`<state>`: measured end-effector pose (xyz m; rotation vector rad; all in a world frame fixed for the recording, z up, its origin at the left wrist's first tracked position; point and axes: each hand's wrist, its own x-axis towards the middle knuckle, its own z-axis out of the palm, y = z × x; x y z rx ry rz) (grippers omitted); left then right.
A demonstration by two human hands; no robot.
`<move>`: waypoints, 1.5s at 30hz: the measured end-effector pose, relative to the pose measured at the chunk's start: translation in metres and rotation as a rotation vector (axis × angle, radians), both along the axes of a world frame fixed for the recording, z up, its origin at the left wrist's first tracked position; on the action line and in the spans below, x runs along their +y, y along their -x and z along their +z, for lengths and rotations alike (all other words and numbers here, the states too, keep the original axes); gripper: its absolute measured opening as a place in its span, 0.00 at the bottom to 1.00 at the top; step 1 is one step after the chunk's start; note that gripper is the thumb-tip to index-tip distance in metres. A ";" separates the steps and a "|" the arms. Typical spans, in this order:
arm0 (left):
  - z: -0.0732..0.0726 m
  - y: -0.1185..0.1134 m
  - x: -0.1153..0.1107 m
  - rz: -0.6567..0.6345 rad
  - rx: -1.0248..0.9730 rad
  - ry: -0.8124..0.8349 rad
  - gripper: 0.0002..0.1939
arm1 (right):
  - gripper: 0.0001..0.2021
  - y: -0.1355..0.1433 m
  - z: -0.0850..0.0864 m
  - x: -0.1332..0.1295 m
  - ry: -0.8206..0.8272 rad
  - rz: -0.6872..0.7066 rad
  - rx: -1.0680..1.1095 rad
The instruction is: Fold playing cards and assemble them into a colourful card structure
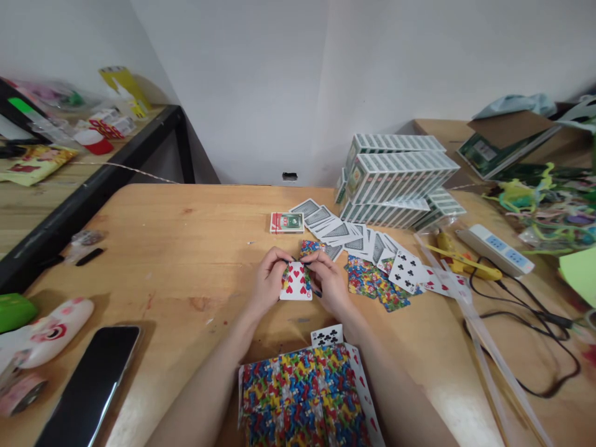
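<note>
Near the middle of the table, my left hand (pixel 270 276) and my right hand (pixel 328 279) pinch a white playing card with red hearts (pixel 296 288) by its upper part. Bits of multicoloured pattern show beside and behind that card; whether they belong to it I cannot tell. Below my wrists lies a large multicoloured patterned panel (pixel 300 397), with a clubs card (pixel 327 336) at its top edge and heart cards (pixel 361 379) along its right side. Right of my right hand are multicoloured pieces (pixel 377 282) and a face-up clubs card (pixel 404 270).
Grey-backed cards (pixel 342 231) fan out behind my hands, near a red-and-green card box (pixel 286 223). Stacked card boxes (pixel 400 177) stand at the back. A power strip (pixel 496 249), black cable (pixel 526 313) and yellow tool (pixel 465 261) lie right; a phone (pixel 90 385) lies front left.
</note>
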<state>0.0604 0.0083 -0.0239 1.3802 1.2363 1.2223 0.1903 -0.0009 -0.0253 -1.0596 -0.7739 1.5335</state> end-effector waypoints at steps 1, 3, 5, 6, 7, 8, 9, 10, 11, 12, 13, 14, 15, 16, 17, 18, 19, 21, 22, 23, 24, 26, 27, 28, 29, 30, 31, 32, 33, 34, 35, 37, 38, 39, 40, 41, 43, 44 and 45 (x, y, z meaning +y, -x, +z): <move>0.000 0.001 0.000 0.006 0.005 -0.006 0.08 | 0.04 -0.002 0.000 0.001 -0.003 0.033 0.034; 0.001 0.003 0.000 0.007 0.015 -0.004 0.08 | 0.06 -0.005 0.001 0.002 0.006 0.102 0.094; 0.001 0.004 0.001 -0.008 0.020 0.014 0.08 | 0.07 -0.007 0.001 0.004 0.062 0.150 0.130; 0.001 0.005 0.001 -0.023 0.020 0.024 0.08 | 0.07 -0.007 0.001 0.005 0.100 0.163 0.133; 0.001 0.005 0.001 -0.040 0.018 0.031 0.08 | 0.08 -0.008 0.000 0.005 0.136 0.180 0.127; 0.001 0.005 0.001 -0.060 0.017 0.037 0.08 | 0.09 -0.008 0.000 0.005 0.164 0.204 0.117; 0.000 0.006 0.001 -0.083 0.017 0.041 0.08 | 0.11 -0.009 -0.001 0.004 0.183 0.237 0.108; 0.000 0.006 0.001 -0.105 0.019 0.046 0.08 | 0.13 -0.010 -0.001 0.004 0.193 0.277 0.099; -0.001 0.007 0.001 -0.127 0.021 0.051 0.08 | 0.15 -0.011 -0.002 0.003 0.193 0.318 0.093; -0.001 0.008 0.001 -0.150 0.025 0.059 0.07 | 0.16 -0.012 -0.001 0.002 0.189 0.359 0.089; -0.002 0.008 0.001 -0.171 0.027 0.067 0.07 | 0.16 -0.013 -0.001 0.001 0.181 0.396 0.082; -0.003 0.009 0.001 -0.190 0.031 0.074 0.07 | 0.16 -0.015 0.000 0.001 0.172 0.431 0.071; -0.003 0.009 0.001 -0.206 0.035 0.080 0.07 | 0.16 -0.016 0.001 0.001 0.162 0.464 0.055; -0.003 0.009 0.000 -0.220 0.039 0.086 0.07 | 0.16 -0.018 0.001 0.001 0.155 0.490 0.034; -0.003 0.009 0.000 -0.233 0.044 0.092 0.06 | 0.16 -0.019 0.001 0.001 0.147 0.506 0.008; -0.003 0.009 0.000 -0.244 0.048 0.099 0.06 | 0.16 -0.019 0.001 0.001 0.140 0.515 -0.020; -0.002 0.009 -0.001 -0.253 0.048 0.105 0.06 | 0.17 -0.020 0.000 0.002 0.132 0.518 -0.050; -0.001 0.009 0.000 -0.258 0.035 0.108 0.06 | 0.17 -0.020 -0.002 0.002 0.111 0.518 -0.098; 0.000 0.010 0.000 -0.250 0.019 0.098 0.06 | 0.17 -0.019 -0.003 0.002 0.099 0.519 -0.114; 0.001 0.012 0.001 -0.239 -0.006 0.086 0.07 | 0.17 -0.019 -0.004 0.002 0.083 0.520 -0.125; 0.003 0.013 0.002 -0.226 -0.036 0.075 0.09 | 0.17 -0.018 -0.005 0.002 0.063 0.520 -0.131; 0.004 0.017 0.004 -0.207 -0.096 0.073 0.13 | 0.16 -0.015 -0.005 0.001 0.017 0.508 -0.135; 0.005 0.018 0.006 -0.198 -0.114 0.088 0.14 | 0.16 -0.014 -0.005 0.001 -0.005 0.496 -0.133; 0.004 0.019 0.007 -0.190 -0.119 0.111 0.13 | 0.16 -0.012 -0.005 0.002 -0.024 0.481 -0.126; 0.004 0.018 0.008 -0.175 -0.109 0.135 0.12 | 0.16 -0.011 -0.005 0.002 -0.042 0.464 -0.115; 0.003 0.017 0.008 -0.154 -0.087 0.157 0.11 | 0.16 -0.009 -0.005 0.001 -0.058 0.453 -0.101; 0.002 0.015 0.008 -0.139 -0.056 0.166 0.10 | 0.16 -0.007 -0.006 0.001 -0.073 0.444 -0.086; 0.001 0.013 0.008 -0.120 -0.017 0.158 0.09 | 0.15 -0.006 -0.006 0.001 -0.087 0.441 -0.074; 0.000 0.011 0.008 -0.108 0.027 0.142 0.09 | 0.15 -0.004 -0.007 0.000 -0.101 0.438 -0.069; -0.001 0.009 0.007 -0.102 0.066 0.121 0.09 | 0.14 -0.003 -0.007 0.000 -0.112 0.436 -0.072; -0.002 0.007 0.007 -0.096 0.097 0.099 0.09 | 0.14 -0.002 -0.008 0.000 -0.122 0.433 -0.080; -0.004 0.006 0.006 -0.094 0.127 0.067 0.09 | 0.14 0.000 -0.009 -0.001 -0.132 0.423 -0.103; -0.005 0.006 0.006 -0.094 0.129 0.058 0.10 | 0.14 0.000 -0.010 -0.001 -0.133 0.420 -0.114; -0.006 0.006 0.007 -0.095 0.127 0.053 0.10 | 0.14 0.001 -0.010 -0.001 -0.132 0.416 -0.122; -0.007 0.007 0.007 -0.095 0.124 0.052 0.10 | 0.15 0.001 -0.010 -0.001 -0.128 0.412 -0.127; -0.008 0.007 0.007 -0.094 0.119 0.052 0.11 | 0.15 0.001 -0.010 -0.001 -0.124 0.407 -0.128; -0.010 0.007 0.007 -0.090 0.110 0.053 0.12 | 0.17 0.002 -0.011 -0.001 -0.115 0.396 -0.121; -0.011 0.007 0.007 -0.088 0.106 0.052 0.12 | 0.17 0.002 -0.011 -0.001 -0.112 0.390 -0.113; -0.012 0.007 0.006 -0.088 0.102 0.051 0.12 | 0.18 0.002 -0.012 -0.002 -0.109 0.383 -0.105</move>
